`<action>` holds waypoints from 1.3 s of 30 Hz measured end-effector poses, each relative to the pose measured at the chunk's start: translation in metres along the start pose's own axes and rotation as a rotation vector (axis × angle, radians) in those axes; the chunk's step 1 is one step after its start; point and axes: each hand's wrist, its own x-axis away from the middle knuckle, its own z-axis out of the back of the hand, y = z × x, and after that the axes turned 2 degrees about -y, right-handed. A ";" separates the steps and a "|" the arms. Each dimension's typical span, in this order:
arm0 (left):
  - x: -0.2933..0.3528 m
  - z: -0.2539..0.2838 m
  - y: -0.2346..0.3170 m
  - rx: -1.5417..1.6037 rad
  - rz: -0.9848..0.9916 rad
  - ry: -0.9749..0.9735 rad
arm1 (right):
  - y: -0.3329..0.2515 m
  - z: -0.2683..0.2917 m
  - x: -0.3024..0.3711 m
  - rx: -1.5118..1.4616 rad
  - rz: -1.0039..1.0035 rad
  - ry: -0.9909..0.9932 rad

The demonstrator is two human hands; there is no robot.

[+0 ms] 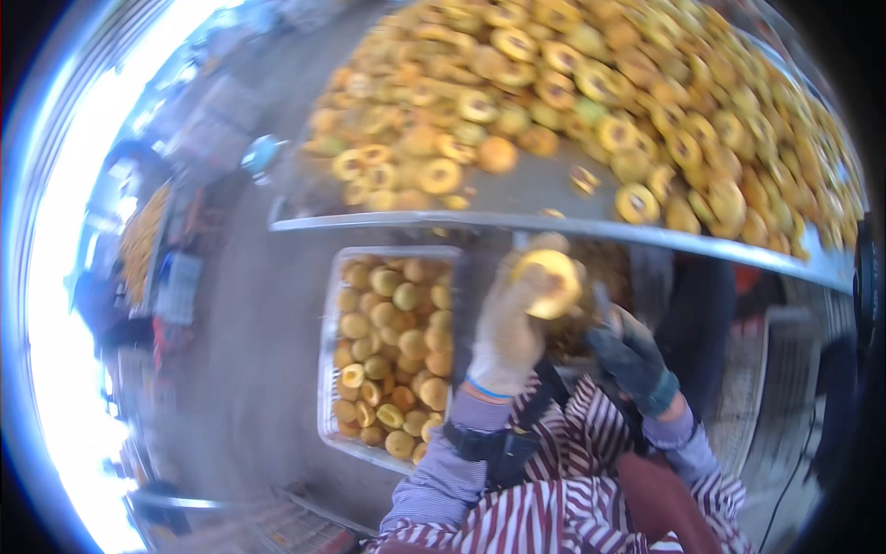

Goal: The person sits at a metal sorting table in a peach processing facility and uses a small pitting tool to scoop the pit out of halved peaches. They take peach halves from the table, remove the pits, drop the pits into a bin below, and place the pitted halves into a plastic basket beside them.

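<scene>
Table (531, 191) beyond; fruit (552, 282) in left hand (503, 332)

In front of the metal table (528, 189): a yellow fruit (552, 286), round cut face showing, and a slim, blurred grey tool (602, 301).

Pale-gloved left hand (506, 332), dark-gloved right hand (635, 355), lilac sleeves (432, 489), maroon and white striped clothing (531, 508)
</scene>
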 end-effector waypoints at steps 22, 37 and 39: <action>0.019 -0.049 -0.021 -0.214 -0.214 0.133 | 0.007 -0.011 0.010 0.293 0.099 -0.014; 0.002 -0.049 0.019 -0.615 0.061 -0.196 | -0.011 -0.007 0.010 -0.108 -0.346 -0.244; 0.005 -0.053 0.017 -0.481 0.135 -0.108 | -0.006 -0.004 0.011 -0.169 -0.328 -0.309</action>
